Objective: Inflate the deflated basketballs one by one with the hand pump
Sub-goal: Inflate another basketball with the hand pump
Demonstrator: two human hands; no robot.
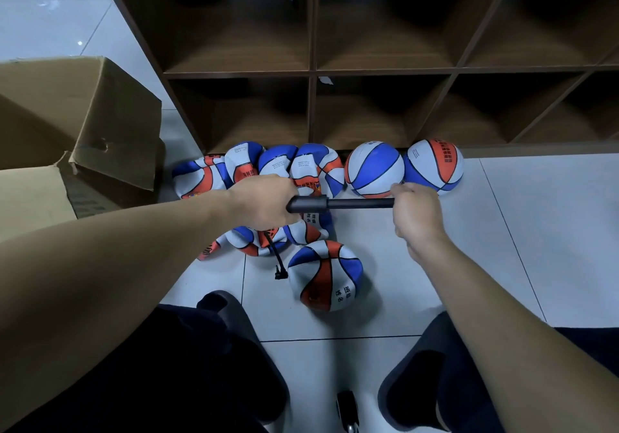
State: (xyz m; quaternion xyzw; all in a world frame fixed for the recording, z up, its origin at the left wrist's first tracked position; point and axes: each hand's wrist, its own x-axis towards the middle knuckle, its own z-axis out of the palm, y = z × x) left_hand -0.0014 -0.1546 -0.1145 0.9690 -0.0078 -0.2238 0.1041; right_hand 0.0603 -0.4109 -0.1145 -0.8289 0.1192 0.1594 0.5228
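Your left hand (264,203) grips the barrel of the pump (338,204), held level above the floor (502,248); your right hand (417,213) is closed round its handle end, rod drawn out; the hose (276,258) hangs from the barrel beside the near ball (326,275), which lies on the floor between your knees; flat balls (254,167) are heaped far left against the shelf (311,70); two round balls (375,169) sit to their right; a cardboard box (83,124) stands at left.
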